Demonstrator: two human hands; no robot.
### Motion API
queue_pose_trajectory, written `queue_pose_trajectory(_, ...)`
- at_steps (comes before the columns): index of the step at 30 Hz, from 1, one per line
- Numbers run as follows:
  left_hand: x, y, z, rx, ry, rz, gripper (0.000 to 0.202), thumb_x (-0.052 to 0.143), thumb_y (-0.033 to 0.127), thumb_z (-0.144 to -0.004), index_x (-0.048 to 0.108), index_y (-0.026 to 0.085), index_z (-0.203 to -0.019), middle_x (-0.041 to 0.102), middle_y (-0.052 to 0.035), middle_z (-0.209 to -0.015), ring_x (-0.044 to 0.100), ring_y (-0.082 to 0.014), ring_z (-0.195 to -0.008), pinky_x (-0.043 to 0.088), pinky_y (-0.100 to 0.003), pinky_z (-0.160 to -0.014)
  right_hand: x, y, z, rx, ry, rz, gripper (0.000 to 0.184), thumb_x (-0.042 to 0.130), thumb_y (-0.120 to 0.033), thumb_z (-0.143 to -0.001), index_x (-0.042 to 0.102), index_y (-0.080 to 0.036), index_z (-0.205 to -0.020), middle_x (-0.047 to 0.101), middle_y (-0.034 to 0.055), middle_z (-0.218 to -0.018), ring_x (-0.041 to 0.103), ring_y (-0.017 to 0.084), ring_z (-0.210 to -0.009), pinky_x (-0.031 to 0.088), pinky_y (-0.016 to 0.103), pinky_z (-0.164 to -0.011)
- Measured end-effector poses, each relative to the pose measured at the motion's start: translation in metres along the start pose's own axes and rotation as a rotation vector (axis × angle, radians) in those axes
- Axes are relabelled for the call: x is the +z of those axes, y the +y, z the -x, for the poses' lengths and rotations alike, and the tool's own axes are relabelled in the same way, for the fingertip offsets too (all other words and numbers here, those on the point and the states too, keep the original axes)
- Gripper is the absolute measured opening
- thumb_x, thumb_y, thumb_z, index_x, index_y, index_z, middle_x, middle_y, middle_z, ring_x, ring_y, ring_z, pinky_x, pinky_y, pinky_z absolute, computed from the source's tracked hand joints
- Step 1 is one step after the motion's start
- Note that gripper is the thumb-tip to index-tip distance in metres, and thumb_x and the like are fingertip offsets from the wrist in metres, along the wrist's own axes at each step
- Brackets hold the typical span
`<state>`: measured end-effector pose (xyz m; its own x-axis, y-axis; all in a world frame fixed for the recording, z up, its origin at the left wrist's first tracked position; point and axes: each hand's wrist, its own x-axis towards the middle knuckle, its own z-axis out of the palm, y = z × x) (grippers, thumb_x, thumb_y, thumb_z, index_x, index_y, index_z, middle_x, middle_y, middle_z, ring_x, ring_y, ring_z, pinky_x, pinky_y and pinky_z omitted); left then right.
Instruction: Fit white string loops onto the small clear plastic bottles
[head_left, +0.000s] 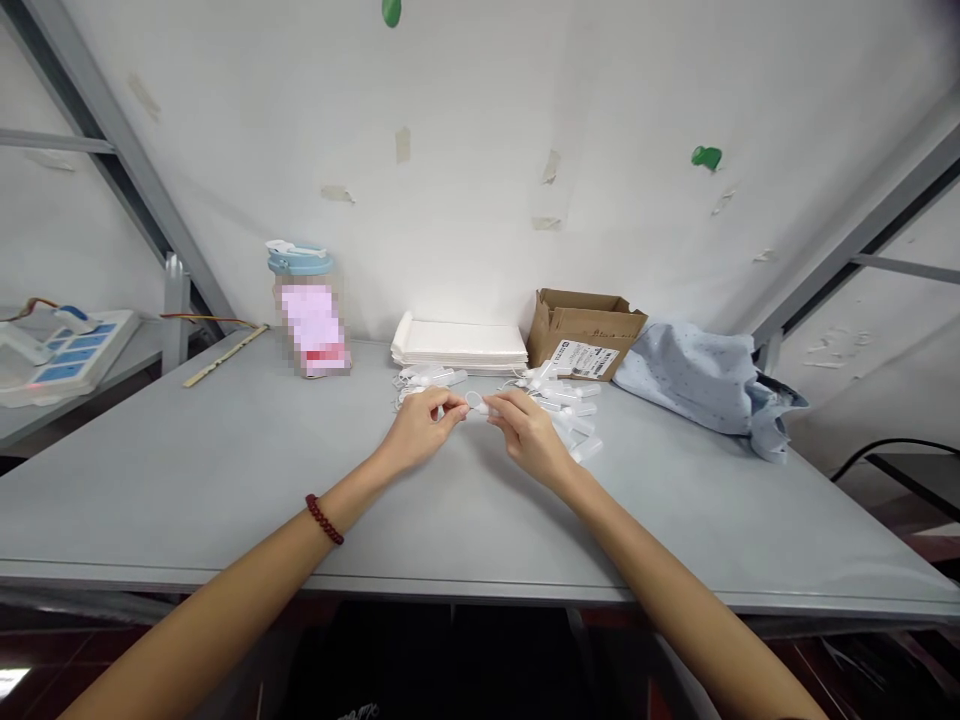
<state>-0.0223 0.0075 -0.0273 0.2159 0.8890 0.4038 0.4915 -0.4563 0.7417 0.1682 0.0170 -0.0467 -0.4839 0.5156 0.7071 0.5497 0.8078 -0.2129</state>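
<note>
Over the middle of the table my left hand (420, 428) and my right hand (531, 435) almost meet. Between them curves a thin white cord loop (474, 397). My left fingertips pinch one side of the cord. On the other side my right thumb and fingers are closed on a small white piece at the cord's end, mostly hidden by the fingers. Just beyond my right hand lies a loose pile of small translucent plastic tubes (574, 410) with white ends and cords. Several similar tubes (433, 377) lie behind my left hand.
A stack of white padded sheets or envelopes (461, 345) stands at the wall beside an open cardboard box (589, 325). Light blue cloth (686, 370) is heaped at right. At left are a blurred container with a blue lid (300, 260), a thin strip (225, 357) and a power strip (82, 355).
</note>
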Motion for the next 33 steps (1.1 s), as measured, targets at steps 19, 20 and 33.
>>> queue_pose_trajectory(19, 0.0029, 0.0056, -0.0002, -0.043, -0.004, -0.001, 0.017, 0.055, 0.031, -0.076, 0.066, 0.018, -0.077, 0.067, -0.0031, -0.077, 0.055, -0.0162, -0.071, 0.042, -0.029, -0.067, 0.0024, 0.0, -0.001, 0.013, -0.026, 0.019, 0.029, 0.041, -0.013, -0.09, 0.055, -0.02, -0.114, 0.061, 0.0115, -0.097, 0.058, 0.022, -0.089, 0.051, 0.037, -0.075)
queue_pose_trajectory(20, 0.0025, 0.0054, -0.0011, -0.057, -0.001, 0.003, 0.017, 0.058, 0.031, -0.074, 0.066, 0.018, -0.081, 0.068, -0.0035, -0.08, 0.055, -0.0168, -0.073, 0.042, -0.029, -0.067, 0.002, 0.0011, -0.0021, 0.016, -0.024, 0.022, 0.029, 0.041, -0.014, -0.09, 0.055, -0.02, -0.115, 0.061, 0.0115, -0.097, 0.057, 0.022, -0.09, 0.051, 0.037, -0.075)
queue_pose_trajectory(33, -0.0005, 0.0062, -0.0035, -0.102, -0.021, 0.075, 0.028, 0.052, 0.038, -0.081, 0.064, 0.016, -0.067, 0.066, -0.0023, -0.07, 0.052, -0.0136, -0.061, 0.04, -0.026, -0.059, 0.0011, 0.0008, -0.004, -0.072, -0.014, 0.066, 0.026, 0.04, -0.012, -0.091, 0.052, -0.018, -0.114, 0.06, 0.0111, -0.096, 0.055, 0.02, -0.087, 0.049, 0.033, -0.073)
